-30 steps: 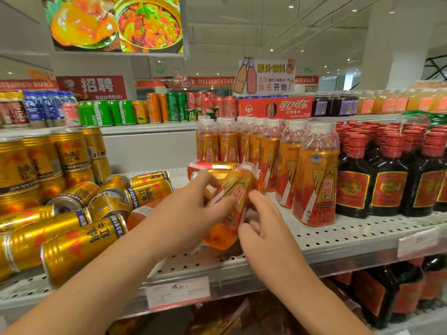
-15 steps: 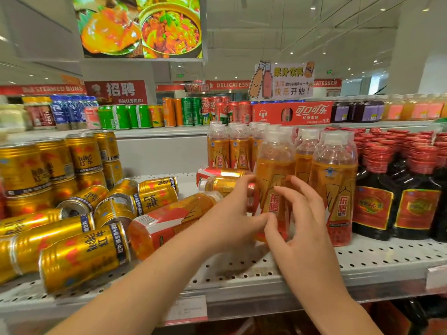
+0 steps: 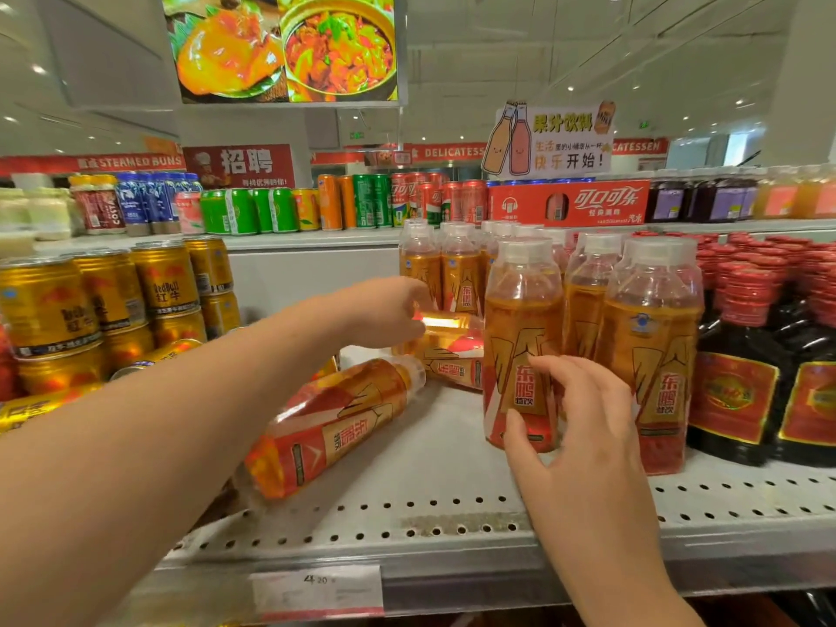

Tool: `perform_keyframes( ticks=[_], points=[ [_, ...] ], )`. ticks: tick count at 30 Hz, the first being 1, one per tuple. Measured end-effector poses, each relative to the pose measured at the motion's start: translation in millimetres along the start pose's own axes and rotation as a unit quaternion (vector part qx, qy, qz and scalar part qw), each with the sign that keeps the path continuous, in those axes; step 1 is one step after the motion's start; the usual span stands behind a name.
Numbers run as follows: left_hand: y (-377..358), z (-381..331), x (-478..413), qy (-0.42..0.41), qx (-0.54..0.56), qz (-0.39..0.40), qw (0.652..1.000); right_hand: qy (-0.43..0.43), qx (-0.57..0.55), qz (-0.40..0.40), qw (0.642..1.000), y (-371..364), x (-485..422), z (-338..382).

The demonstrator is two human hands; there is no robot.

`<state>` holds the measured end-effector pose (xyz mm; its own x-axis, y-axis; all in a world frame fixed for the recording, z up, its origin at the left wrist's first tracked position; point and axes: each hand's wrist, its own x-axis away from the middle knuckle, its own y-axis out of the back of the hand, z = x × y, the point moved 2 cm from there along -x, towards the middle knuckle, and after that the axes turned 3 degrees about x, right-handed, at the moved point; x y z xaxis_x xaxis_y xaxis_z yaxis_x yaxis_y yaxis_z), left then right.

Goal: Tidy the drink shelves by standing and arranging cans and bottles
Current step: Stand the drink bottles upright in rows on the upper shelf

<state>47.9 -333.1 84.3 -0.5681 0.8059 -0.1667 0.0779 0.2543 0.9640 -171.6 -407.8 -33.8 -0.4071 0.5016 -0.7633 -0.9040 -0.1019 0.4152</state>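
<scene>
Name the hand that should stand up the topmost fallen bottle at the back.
Left. The left hand is right at that fallen bottle; the right hand sits across at the upright bottle.

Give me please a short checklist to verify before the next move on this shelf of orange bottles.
1. Front bottle stands upright: ok.
2. Right hand free of front bottle: not ok, fingers touch its label.
3. Left hand grips back fallen bottle firmly: cannot tell.
4. Near fallen bottle stood up: not ok, lies on its side.
5. Bare shelf beside front bottle for standing more: ok.
</scene>
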Motion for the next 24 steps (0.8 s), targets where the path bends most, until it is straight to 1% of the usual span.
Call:
perform_keyframes(
  ticks=[3, 7, 10, 14, 16, 19, 21, 22, 24],
  points=[
    [-13, 14, -16, -0.001, -0.007, 0.051, 0.999, -0.012, 0.016, -0.004, 1.000, 0, 1, 1],
    [-16, 27, -35, -0.011, 0.047, 0.113, 0.992, -0.015, 0.009, 0.021, 1.000, -1, 0, 6],
    [-12, 40, -47, -0.016, 0.062, 0.156, 0.986, -0.017, 0.018, 0.023, 0.999, -1, 1, 10],
    [-15, 56, -56, 0.029, 0.132, 0.222, 0.966, -0.032, 0.030, 0.024, 0.999, 0, 1, 11],
    [-18, 61, -59, 0.045, 0.174, 0.241, 0.954, -0.045, 0.038, 0.032, 0.998, -2, 2, 12],
    [-19, 62, -58, 0.039, 0.199, 0.255, 0.945, -0.061, 0.049, 0.030, 0.996, -4, 1, 12],
    [-19, 58, -54, 0.017, 0.174, 0.251, 0.952, -0.067, 0.059, 0.037, 0.995, -4, 1, 13],
    [-17, 56, -51, 0.004, 0.153, 0.235, 0.960, -0.071, 0.059, 0.040, 0.995, -4, 2, 13],
    [-8, 50, -47, -0.027, 0.124, 0.173, 0.977, -0.075, 0.059, 0.043, 0.995, -3, 2, 13]
  ],
)
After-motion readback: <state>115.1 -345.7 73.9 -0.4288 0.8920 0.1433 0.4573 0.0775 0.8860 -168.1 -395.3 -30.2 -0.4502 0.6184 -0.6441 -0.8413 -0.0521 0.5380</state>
